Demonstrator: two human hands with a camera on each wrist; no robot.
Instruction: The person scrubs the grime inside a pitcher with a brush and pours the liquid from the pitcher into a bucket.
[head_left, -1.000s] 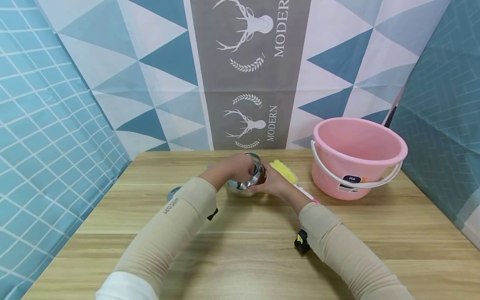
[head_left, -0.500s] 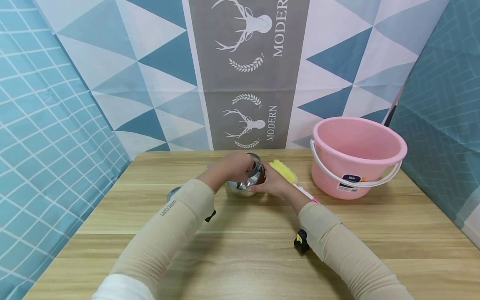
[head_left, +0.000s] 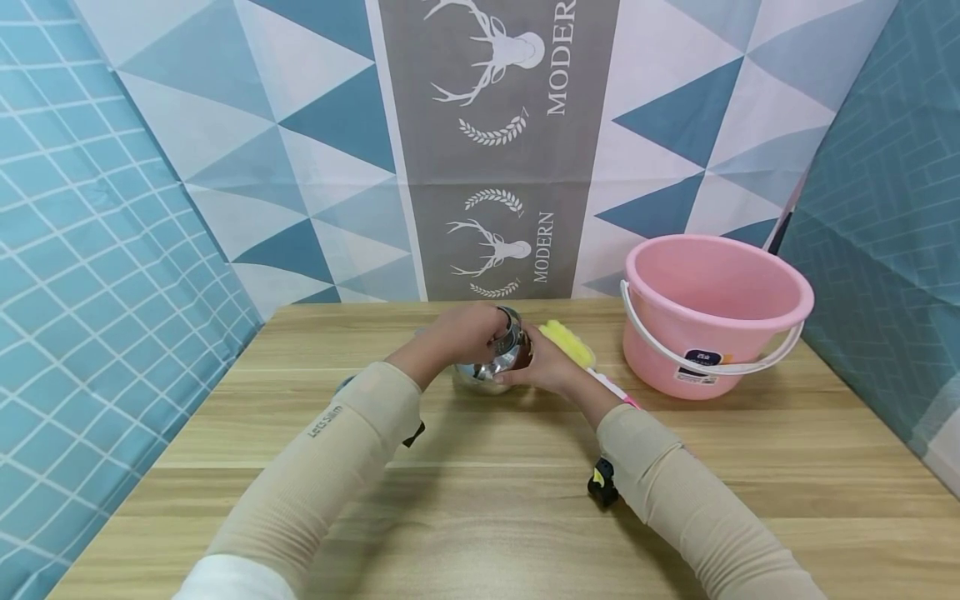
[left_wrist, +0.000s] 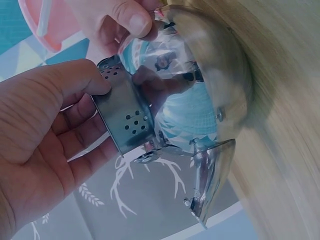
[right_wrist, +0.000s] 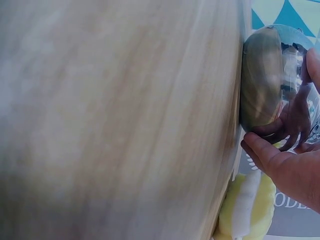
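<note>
A shiny round steel teapot [head_left: 480, 379] sits on the wooden table, its spout [left_wrist: 212, 172] showing in the left wrist view. At its mouth, my left hand [head_left: 471, 331] pinches a perforated metal tea strainer [left_wrist: 124, 112] between thumb and fingers. The strainer stands well out of the opening, its holed wall facing the camera. My right hand [head_left: 547, 364] holds the teapot's right side, thumb at the front and fingers curved along the body, as the right wrist view shows. The strainer's lower end is hidden by the pot.
Right of the teapot lies a brush with a fluffy yellow head [head_left: 566, 342] and a white-and-pink handle. Behind it to the right stands a pink bucket [head_left: 708, 333] with a white handle. A greyish piece [head_left: 344, 384] peeks out behind the left sleeve. Patterned wall covering rises at the table's back edge.
My left hand has drawn the strainer slightly upward, and more of it shows. The left forearm has shifted a little left, covering more of the greyish piece. The right hand keeps its hold.
</note>
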